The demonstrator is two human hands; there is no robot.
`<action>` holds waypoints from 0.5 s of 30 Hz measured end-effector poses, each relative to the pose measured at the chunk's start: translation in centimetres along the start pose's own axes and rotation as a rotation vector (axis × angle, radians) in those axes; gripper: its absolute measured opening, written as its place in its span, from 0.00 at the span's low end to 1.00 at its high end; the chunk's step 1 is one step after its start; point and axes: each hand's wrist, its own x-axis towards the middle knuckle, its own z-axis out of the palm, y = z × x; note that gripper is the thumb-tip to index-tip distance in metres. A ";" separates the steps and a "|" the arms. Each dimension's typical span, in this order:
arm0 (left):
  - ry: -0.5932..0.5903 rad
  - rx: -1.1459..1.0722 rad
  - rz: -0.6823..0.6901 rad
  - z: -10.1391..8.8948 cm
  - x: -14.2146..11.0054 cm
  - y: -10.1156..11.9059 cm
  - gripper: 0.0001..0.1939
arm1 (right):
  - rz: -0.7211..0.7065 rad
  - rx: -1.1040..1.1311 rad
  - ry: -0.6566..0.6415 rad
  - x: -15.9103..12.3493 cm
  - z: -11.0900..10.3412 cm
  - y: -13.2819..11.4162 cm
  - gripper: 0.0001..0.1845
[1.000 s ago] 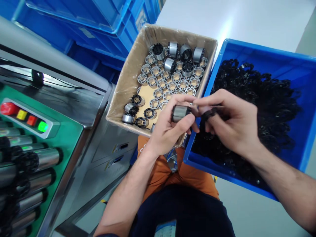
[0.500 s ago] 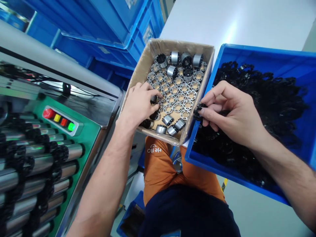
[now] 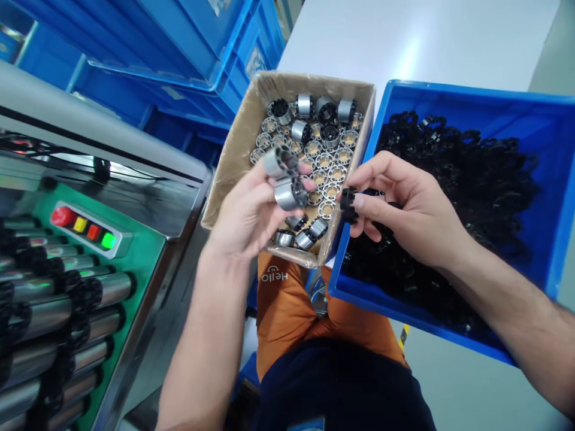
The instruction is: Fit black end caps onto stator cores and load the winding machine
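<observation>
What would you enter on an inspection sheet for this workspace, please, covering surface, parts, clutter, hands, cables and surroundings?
Surface: white table beyond the carton and bin, with a bright reflection.
Parts: brown carton holds metal cores, some with black ends; blue bin holds a black heap.
Clutter: some cores lie tipped in the carton; the heap is unsorted.
Left hand: holds two cores, slightly blurred, over the carton.
Right hand: pinches small black parts by the bin's near-carton edge; count unclear.
Cables: dark cables inside the machine, ends not visible.
Surroundings: machine with green panel, coloured buttons and metal cylinders; blue crates behind.
</observation>
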 end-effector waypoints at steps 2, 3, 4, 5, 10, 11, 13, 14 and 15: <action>-0.003 -0.122 -0.058 2.0 0.1 -1.1 0.17 | -0.019 0.004 0.013 0.0 0.0 0.3 0.22; 0.008 -0.150 -0.050 2.9 0.2 -1.7 0.20 | -0.031 0.001 0.017 0.0 0.0 0.3 0.20; 0.023 -0.159 -0.034 3.6 0.2 -2.3 0.25 | -0.040 -0.004 0.022 0.0 0.0 0.3 0.19; 0.027 -0.154 -0.019 4.2 0.2 -2.9 0.29 | -0.043 -0.012 0.027 0.0 0.0 0.3 0.19; -0.051 -0.150 0.001 6.1 -0.9 -4.3 0.34 | -0.059 -0.121 0.110 -0.3 0.6 0.0 0.17; -0.058 -0.169 0.008 6.3 -1.2 -4.3 0.34 | -0.089 -0.155 0.138 -0.4 0.8 0.0 0.15; -0.077 -0.212 0.022 6.4 -1.6 -4.4 0.35 | -0.161 -0.228 0.197 -0.7 1.2 0.3 0.11; -0.094 -0.230 0.031 6.5 -1.8 -4.5 0.34 | -0.196 -0.268 0.226 -0.9 1.4 0.5 0.08; -0.113 -0.243 0.045 6.4 -1.9 -4.6 0.33 | -0.236 -0.307 0.252 -1.0 1.6 0.8 0.06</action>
